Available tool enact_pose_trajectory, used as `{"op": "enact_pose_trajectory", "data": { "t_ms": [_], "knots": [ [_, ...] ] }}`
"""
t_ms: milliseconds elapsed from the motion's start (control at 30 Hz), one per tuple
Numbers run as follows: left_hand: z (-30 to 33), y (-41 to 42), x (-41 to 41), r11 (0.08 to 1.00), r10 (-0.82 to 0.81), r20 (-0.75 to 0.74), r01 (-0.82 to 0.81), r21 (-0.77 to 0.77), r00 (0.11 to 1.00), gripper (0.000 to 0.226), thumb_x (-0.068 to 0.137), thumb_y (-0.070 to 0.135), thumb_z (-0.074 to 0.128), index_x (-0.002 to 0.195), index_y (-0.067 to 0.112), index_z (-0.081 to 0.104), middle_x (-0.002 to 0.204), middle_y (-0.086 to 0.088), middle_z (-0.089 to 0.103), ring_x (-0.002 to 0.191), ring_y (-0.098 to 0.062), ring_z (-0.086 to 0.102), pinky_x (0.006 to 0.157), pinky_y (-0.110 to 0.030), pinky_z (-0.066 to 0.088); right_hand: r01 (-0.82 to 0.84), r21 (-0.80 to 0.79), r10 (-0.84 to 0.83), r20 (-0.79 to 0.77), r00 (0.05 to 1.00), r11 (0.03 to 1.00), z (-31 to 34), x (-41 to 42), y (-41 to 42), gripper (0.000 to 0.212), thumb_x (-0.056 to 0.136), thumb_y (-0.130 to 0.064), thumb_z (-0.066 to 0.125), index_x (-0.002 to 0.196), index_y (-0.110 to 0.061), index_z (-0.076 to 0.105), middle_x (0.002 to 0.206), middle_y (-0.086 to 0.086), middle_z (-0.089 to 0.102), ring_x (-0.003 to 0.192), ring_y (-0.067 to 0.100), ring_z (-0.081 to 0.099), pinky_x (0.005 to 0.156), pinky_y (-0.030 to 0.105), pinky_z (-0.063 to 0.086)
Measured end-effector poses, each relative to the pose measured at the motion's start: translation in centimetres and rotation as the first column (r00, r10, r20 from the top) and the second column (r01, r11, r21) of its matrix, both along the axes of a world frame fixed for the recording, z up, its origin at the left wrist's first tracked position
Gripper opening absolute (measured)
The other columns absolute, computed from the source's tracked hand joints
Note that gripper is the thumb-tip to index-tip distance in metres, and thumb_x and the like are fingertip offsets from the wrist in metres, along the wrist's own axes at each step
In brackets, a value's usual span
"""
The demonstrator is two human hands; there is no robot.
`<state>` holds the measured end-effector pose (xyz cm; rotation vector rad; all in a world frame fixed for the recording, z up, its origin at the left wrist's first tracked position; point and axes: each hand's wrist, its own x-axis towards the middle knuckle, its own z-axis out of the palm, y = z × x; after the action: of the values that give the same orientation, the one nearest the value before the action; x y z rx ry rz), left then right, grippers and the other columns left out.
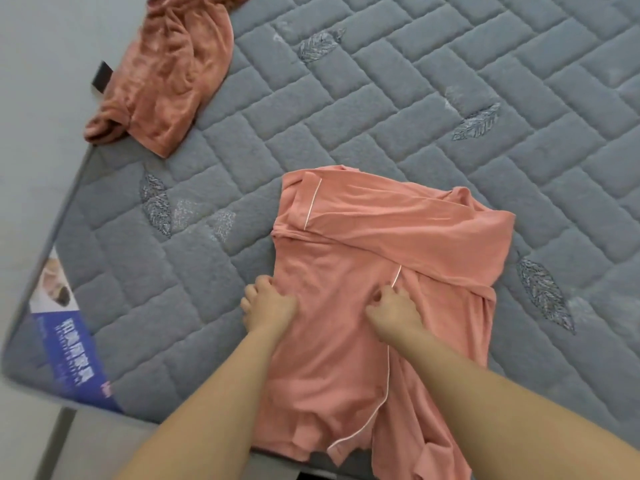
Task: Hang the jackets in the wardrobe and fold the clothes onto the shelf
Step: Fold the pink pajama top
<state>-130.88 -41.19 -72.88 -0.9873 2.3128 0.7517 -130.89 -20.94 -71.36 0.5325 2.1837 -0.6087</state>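
**Both hands on the salmon top at the mattress edge**

Head view: a salmon-pink garment [377, 258] with thin white piping lies partly folded on a grey quilted mattress [433, 98], its upper part doubled across itself and its lower hem hanging over the near edge; the left hand [268, 306] sits at the garment's left side edge, fingers curled and bunching the cloth there; the right hand [394, 311] rests near the middle of the garment, just beside the piped front seam, fingers curled down onto the fabric, apparently pinching it, though how tightly cannot be told; both forearms reach in from the bottom of the frame. A second piece, a crumpled rust-orange garment [162, 71], lies well apart at the far left corner of the mattress, partly over its edge; a blue and white label [69, 337] runs along the mattress's left side; embroidered leaf motifs dot the quilting.
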Motion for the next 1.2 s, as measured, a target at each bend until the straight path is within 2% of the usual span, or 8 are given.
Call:
{"op": "enact_pose_trajectory", "data": {
  "t_ms": [300, 433, 533, 600, 733, 933, 1100, 1200],
  "knots": [
    [0.2, -6.6, 13.6, 0.928, -0.003, 0.295, -0.107, 0.358, 0.955, 0.047, 0.063, 0.043, 0.078, 0.098, 0.013, 0.071, 0.1, -0.005, 0.073, 0.091, -0.021, 0.068, 0.087, -0.038, 0.055, -0.217, 0.091, 0.225, -0.09, 0.97, 0.972, -0.2, 8.3, -3.9, 0.052, 0.088, -0.027, 0.049, 0.138, -0.017, 0.039, 0.142, 0.01, 0.034, 0.135, 0.031, 0.034, 0.11, 0.041, 0.027],
    [1.4, -5.1, 16.8, 0.941, 0.044, 0.175, -0.1, 0.324, 0.984, 0.045, 0.06, 0.044, 0.065, 0.089, 0.01, 0.071, 0.094, -0.01, 0.073, 0.085, -0.025, 0.068, 0.074, -0.035, 0.054, 0.0, 0.145, 0.018, -0.121, 0.993, 0.989, -0.7, 12.3, -2.2, 0.064, 0.087, -0.026, 0.049, 0.146, -0.017, 0.028, 0.146, 0.009, 0.029, 0.135, 0.032, 0.031, 0.111, 0.043, 0.025],
    [2.3, -3.7, 18.8, 0.912, 0.153, 0.134, -0.192, 0.363, 0.979, 0.005, 0.081, 0.011, 0.064, 0.085, 0.013, 0.065, 0.09, -0.011, 0.07, 0.074, -0.023, 0.064, 0.061, -0.028, 0.05, 0.258, 0.225, -0.234, -0.126, 0.964, 0.94, -1.4, 15.0, 0.3, 0.063, 0.085, -0.028, 0.049, 0.143, -0.015, 0.028, 0.147, 0.013, 0.028, 0.135, 0.034, 0.029, 0.111, 0.045, 0.024],
    [2.4, -2.9, 20.2, 0.895, 0.246, 0.099, -0.266, 0.357, 0.964, 0.016, 0.084, -0.004, 0.055, 0.092, 0.007, 0.064, 0.084, -0.009, 0.066, 0.068, -0.021, 0.061, 0.055, -0.024, 0.051, 0.379, 0.294, -0.373, -0.08, 0.924, 0.877, -1.9, 16.9, 2.4, 0.069, 0.085, -0.03, 0.049, 0.146, -0.014, 0.022, 0.151, 0.015, 0.022, 0.137, 0.036, 0.027, 0.113, 0.048, 0.023],
    [2.8, -1.6, 21.8, 0.768, 0.51, 0.134, -0.52, 0.375, 0.85, 0.012, 0.088, -0.004, 0.048, 0.096, 0.003, 0.055, 0.083, -0.014, 0.059, 0.073, -0.029, 0.058, 0.077, -0.045, 0.055, 0.625, 0.362, -0.679, 0.031, 0.734, 0.692, -3.5, 20.0, 5.8, 0.089, 0.081, -0.029, 0.063, 0.151, -0.012, 0.012, 0.153, 0.017, 0.02, 0.138, 0.04, 0.025, 0.116, 0.052, 0.02],
    [5.0, 1.3, 19.5, 0.669, 0.559, 0.178, -0.567, 0.481, 0.81, 0.014, 0.09, 0.004, 0.045, 0.095, 0.01, 0.057, 0.083, -0.012, 0.06, 0.072, -0.025, 0.06, 0.069, -0.037, 0.053, 0.773, -0.17, -0.699, 0.342, 0.628, 0.611, -2.5, 21.4, 8.4, 0.043, 0.086, -0.009, 0.06, 0.127, 0.001, 0.051, 0.118, 0.019, 0.058, 0.082, 0.027, 0.059, 0.066, 0.034, 0.052],
    [9.2, 5.5, 13.4, 0.544, 0.62, 0.13, -0.543, 0.639, 0.774, 0.019, 0.088, 0.005, 0.044, 0.089, 0.008, 0.063, 0.079, -0.009, 0.067, 0.073, -0.021, 0.063, 0.074, -0.036, 0.054, 0.796, -0.358, -0.671, 0.429, 0.605, 0.489, 3.4, 17.1, 10.3, 0.026, 0.086, -0.02, 0.068, 0.108, -0.007, 0.061, 0.098, 0.017, 0.07, 0.089, 0.034, 0.066, 0.078, 0.05, 0.057],
    [11.8, 6.4, 9.0, 0.541, 0.634, 0.063, -0.501, 0.675, 0.771, 0.021, 0.088, 0.007, 0.046, 0.096, 0.01, 0.064, 0.072, -0.004, 0.07, 0.072, -0.016, 0.064, 0.069, -0.032, 0.052, 0.832, -0.445, -0.727, 0.441, 0.526, 0.332, 6.8, 13.7, 12.7, 0.016, 0.089, -0.025, 0.063, 0.095, -0.01, 0.065, 0.083, 0.013, 0.07, 0.075, 0.03, 0.065, 0.063, 0.037, 0.053]
  ]
}}
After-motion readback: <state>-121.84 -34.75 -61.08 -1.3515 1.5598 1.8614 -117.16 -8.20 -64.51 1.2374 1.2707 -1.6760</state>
